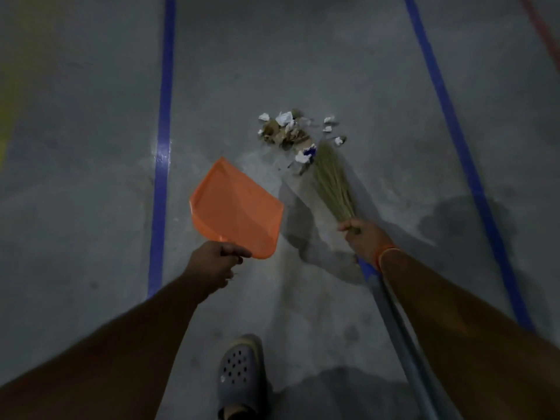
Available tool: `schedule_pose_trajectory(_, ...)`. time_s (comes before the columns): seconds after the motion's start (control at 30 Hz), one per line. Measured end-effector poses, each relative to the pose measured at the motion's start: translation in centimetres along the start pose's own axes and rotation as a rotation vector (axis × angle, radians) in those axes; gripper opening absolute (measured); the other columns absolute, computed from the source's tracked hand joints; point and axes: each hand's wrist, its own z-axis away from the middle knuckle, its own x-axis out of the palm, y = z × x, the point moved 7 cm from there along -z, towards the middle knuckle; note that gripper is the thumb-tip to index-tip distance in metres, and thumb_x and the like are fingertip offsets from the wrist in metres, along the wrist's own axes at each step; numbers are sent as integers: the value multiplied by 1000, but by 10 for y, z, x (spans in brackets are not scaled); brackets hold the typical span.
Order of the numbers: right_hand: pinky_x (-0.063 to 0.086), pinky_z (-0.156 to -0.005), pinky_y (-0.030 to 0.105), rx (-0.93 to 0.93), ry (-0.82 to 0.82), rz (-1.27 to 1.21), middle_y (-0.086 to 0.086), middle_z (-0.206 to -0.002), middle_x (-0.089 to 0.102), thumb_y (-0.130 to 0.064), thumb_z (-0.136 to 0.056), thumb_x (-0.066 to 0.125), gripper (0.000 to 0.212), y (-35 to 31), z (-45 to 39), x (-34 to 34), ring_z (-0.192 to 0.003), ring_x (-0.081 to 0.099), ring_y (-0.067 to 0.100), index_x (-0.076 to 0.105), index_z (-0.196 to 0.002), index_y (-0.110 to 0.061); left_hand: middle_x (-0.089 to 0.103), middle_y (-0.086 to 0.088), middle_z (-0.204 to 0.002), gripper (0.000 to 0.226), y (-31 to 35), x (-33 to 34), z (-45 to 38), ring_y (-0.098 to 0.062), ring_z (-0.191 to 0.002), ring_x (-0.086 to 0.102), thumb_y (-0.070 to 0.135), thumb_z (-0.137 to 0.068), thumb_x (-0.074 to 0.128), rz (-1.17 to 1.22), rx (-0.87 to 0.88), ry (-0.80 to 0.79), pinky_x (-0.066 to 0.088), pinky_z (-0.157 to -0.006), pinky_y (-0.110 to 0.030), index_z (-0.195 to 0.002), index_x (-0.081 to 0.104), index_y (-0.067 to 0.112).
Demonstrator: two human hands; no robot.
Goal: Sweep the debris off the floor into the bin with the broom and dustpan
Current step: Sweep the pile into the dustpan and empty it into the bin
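A small heap of debris (291, 131), white paper scraps and brown bits, lies on the grey concrete floor ahead of me. My left hand (213, 262) grips the near end of an orange dustpan (235, 207), held above the floor to the left of the heap, its wide mouth pointing away. My right hand (365, 237) grips a straw broom (331, 183) where the bristles meet the blue and grey handle. The bristle tips touch the near right edge of the heap. No bin is in view.
Two blue tape lines (163, 153) (457, 140) run along the floor on either side of the heap. My foot in a grey perforated clog (241, 374) stands at the bottom centre. A dark stain (466, 219) marks the floor at the right.
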Motion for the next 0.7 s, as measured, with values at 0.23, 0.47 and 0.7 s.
schedule_pose_trajectory(0.23, 57, -61, 37, 23, 51, 177, 8, -105, 65, -10, -95, 54, 21, 10, -7, -69, -72, 67, 39, 69, -102, -23, 67, -15, -94, 33, 23, -32, -35, -17, -51, 50, -6, -95, 50, 101, -81, -85, 32, -43, -21, -95, 79, 9)
schedule_pose_trajectory(0.47, 47, -45, 22, 78, 183, 255, 6, -93, 72, -27, -96, 58, 13, 86, -105, -80, -40, 63, 18, 67, -102, -33, 66, -13, -95, 30, 32, -40, -147, -11, -46, 48, -7, -98, 48, 154, -101, -72, 29, -40, -18, -105, 76, 3)
schedule_pose_trajectory(0.7, 46, -77, 27, -118, 164, 387, 3, -106, 70, -37, -92, 50, 21, 116, -220, -28, -88, 66, 24, 65, -105, -37, 70, -11, -97, 32, 35, -25, -287, -9, -40, 42, -6, -99, 48, 120, -37, -126, 28, -47, -20, -106, 77, 5)
